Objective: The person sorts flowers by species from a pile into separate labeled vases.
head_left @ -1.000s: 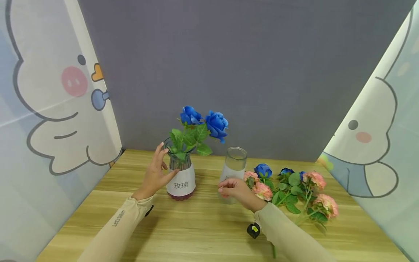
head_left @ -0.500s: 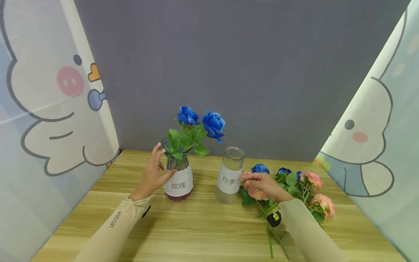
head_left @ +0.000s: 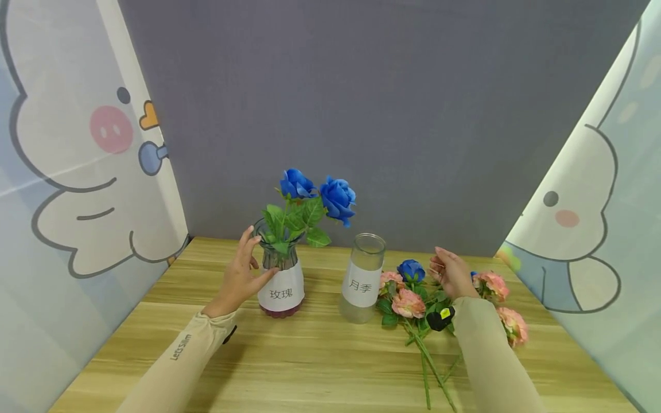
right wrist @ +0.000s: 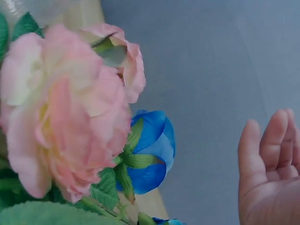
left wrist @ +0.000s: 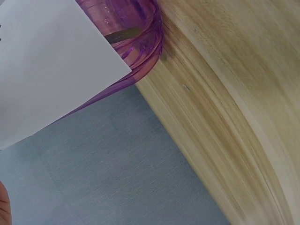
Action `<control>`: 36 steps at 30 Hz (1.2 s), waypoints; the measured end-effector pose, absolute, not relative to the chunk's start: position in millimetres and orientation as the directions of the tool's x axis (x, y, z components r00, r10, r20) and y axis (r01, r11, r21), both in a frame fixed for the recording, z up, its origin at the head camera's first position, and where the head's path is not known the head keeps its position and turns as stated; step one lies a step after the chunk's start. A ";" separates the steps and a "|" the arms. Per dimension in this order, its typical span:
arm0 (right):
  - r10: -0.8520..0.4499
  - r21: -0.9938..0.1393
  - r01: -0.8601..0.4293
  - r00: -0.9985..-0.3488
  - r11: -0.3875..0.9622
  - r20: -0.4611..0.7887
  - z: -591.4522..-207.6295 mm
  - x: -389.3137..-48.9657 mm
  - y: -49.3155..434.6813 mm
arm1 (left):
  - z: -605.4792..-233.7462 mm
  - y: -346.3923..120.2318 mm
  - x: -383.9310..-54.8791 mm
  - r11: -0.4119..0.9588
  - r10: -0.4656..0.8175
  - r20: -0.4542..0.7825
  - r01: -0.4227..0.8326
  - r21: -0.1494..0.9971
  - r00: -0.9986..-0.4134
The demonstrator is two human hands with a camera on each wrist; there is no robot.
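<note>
At the left a ribbed glass vase (head_left: 281, 289) with a purple base and a white label holds blue roses (head_left: 338, 198) with green leaves. My left hand (head_left: 242, 278) holds it at the neck, thumb across the front and fingers at the left side. In the left wrist view the vase (left wrist: 56, 61) shows its lower part, with only a sliver of a finger. My right hand (head_left: 450, 272) is raised over the flowers lying at the right, fingers loosely bent, nothing in them. Below it lie pink flowers (head_left: 408, 302) and a blue rose (head_left: 411, 271); the pink flower (right wrist: 65, 117) fills much of the right wrist view.
A clear glass vase (head_left: 361, 287) with a white label stands between the first vase and the lying flowers. Green stems (head_left: 428, 361) stretch toward the front of the wooden table (head_left: 320, 367). A grey wall (head_left: 335, 103) rises behind, with cartoon-print panels on both sides.
My right hand has moved right and back, from in front of the clear vase, past the near pink flowers, to above the lying flowers. The left hand stays at its vase.
</note>
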State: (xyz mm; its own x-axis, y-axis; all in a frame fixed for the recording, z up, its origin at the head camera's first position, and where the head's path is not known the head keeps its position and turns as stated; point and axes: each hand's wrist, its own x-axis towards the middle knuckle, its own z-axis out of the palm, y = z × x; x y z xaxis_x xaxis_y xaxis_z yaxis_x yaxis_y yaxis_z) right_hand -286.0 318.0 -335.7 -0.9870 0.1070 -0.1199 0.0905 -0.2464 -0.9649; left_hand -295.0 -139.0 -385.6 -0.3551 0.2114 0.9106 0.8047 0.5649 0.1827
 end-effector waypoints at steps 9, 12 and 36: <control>0.156 -0.952 0.266 -0.957 0.149 -0.243 -354.6 -302.0 317.2 | -386.0 -139.2 -294.0 0.559 0.207 0.906 0.805 0.201 -0.369; 0.147 -0.884 0.304 -0.952 0.355 -0.268 -357.5 -303.1 316.5 | -386.0 -139.8 -293.6 0.558 0.205 0.904 0.804 0.207 -0.376; 0.272 -0.773 0.326 -0.940 0.544 -0.205 -405.3 -326.3 317.6 | -383.6 -140.7 -292.6 0.566 0.208 0.907 0.802 0.193 -0.365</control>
